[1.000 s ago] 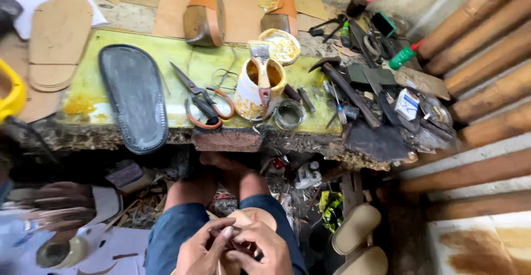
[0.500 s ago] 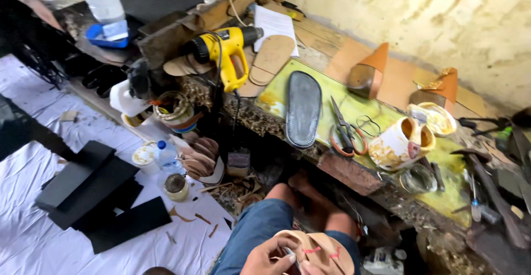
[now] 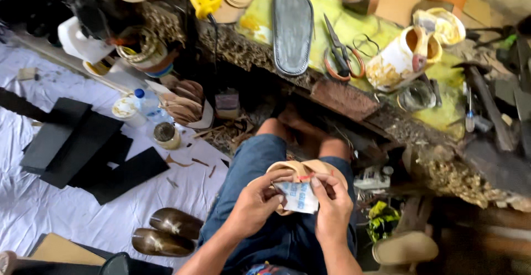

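2 hands (image 3: 296,203) pinch white packet (image 3: 298,196) between fingertips, tan sole (image 3: 301,169) behind

My only view sits on the head, looking steeply down. Both hands work close below it; a cluttered workbench (image 3: 354,95) lies beyond them.

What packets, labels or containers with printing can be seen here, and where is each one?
Small sachet: pinched between left hand and right hand, white with blue print.
Plastic bottle: on the white sheet, clear, blue cap.
Round tin: beside it, dark lid.
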